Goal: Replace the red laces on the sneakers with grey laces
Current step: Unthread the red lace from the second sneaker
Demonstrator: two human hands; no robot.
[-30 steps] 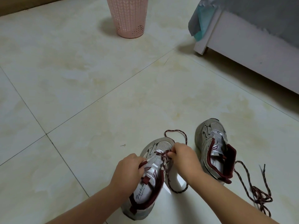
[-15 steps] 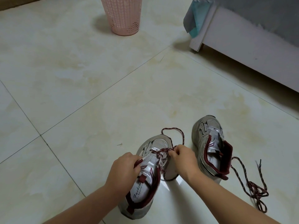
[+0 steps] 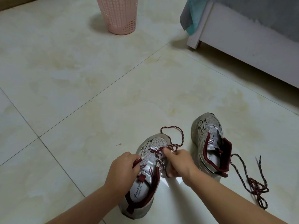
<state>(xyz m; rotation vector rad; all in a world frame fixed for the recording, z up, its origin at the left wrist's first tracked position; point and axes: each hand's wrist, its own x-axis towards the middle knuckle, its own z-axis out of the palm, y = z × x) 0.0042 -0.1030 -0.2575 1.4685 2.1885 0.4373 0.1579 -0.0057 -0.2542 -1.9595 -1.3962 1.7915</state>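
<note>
Right hand (image 3: 179, 164): grip pinches the red lace (image 3: 161, 160) at the lowest eyelets of the near sneaker (image 3: 145, 183); a loop of that lace lies on the floor (image 3: 80, 94) past the toe. Left hand (image 3: 123, 170): grip clenched on the sneaker's left eyelet edge. Second sneaker (image 3: 210, 143) stands just to the right, unlaced; its red lace (image 3: 252, 181) lies loose beside it. Pink basket (image 3: 117, 15) and white bed frame (image 3: 242, 39) are well apart, farther back.

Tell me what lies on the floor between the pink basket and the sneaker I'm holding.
Nothing: the head view shows only bare floor tile between the pink basket and the held sneaker.
</note>
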